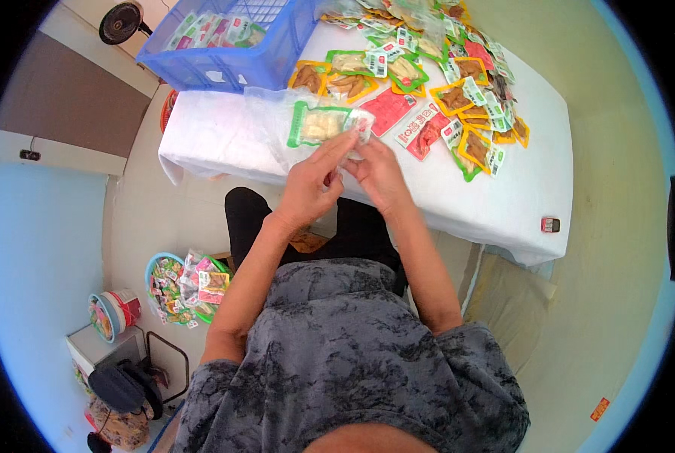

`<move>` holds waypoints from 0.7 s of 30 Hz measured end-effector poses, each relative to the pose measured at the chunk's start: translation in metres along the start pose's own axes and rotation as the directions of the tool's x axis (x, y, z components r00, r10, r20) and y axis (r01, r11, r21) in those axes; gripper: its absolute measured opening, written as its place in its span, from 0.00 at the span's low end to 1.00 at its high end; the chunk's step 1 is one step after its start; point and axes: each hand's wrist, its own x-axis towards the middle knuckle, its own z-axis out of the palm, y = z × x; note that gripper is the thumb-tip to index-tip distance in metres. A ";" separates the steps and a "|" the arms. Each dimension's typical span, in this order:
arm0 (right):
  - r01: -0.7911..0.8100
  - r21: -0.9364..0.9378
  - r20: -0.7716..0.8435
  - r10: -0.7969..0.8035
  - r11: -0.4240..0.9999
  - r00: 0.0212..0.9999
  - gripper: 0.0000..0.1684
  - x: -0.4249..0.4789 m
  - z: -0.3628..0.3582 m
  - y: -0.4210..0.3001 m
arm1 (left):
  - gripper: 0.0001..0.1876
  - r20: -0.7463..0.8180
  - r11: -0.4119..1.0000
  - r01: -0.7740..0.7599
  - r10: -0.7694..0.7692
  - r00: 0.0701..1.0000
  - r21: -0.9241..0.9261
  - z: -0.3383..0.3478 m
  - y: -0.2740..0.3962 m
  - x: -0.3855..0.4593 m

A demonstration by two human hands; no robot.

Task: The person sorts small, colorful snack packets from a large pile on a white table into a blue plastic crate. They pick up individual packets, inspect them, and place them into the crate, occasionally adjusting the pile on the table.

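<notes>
A clear plastic bag lies near the front edge of the table, around a green-edged food packet with pale pieces inside. My left hand is at the bag's right end, its fingers stretched over the packet's white printed end. Close beside it, my right hand pinches the same end of the bag with bent fingers. The fingertips nearly meet and are a little blurred. Just beyond them two flat red packets, one a plain red sachet and one a red-and-white sachet, lie on the white tablecloth.
A blue plastic crate holding packets stands at the table's back left. Many yellow- and green-edged packets are heaped at the back and right. A small red-and-black device sits on the white tablecloth. Packet-filled basins stand on the floor, left.
</notes>
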 end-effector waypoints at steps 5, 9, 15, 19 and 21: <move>-0.024 -0.448 0.113 0.083 0.894 0.990 0.16 0.016 -0.027 0.045 | 0.40 0.080 0.954 -0.255 0.245 0.966 0.158 0.013 -0.011 -0.004; 0.170 -0.872 0.201 0.020 0.459 0.979 0.11 0.035 -0.027 0.026 | 0.41 0.101 0.976 -0.167 0.154 0.983 0.137 0.005 -0.009 -0.006; -0.206 -0.140 0.098 0.221 0.968 0.970 0.14 0.023 -0.002 0.021 | 0.40 0.060 0.956 -0.213 0.205 0.977 0.203 0.010 -0.006 -0.009; 0.080 -0.516 0.170 0.011 0.853 0.985 0.21 0.052 -0.009 0.041 | 0.41 0.092 0.964 -0.237 0.227 0.969 0.119 0.022 0.002 -0.011; 0.377 -0.797 0.288 -0.251 0.471 0.924 0.23 0.076 -0.027 0.064 | 0.41 0.102 0.963 -0.256 0.247 0.964 0.090 0.030 0.002 -0.017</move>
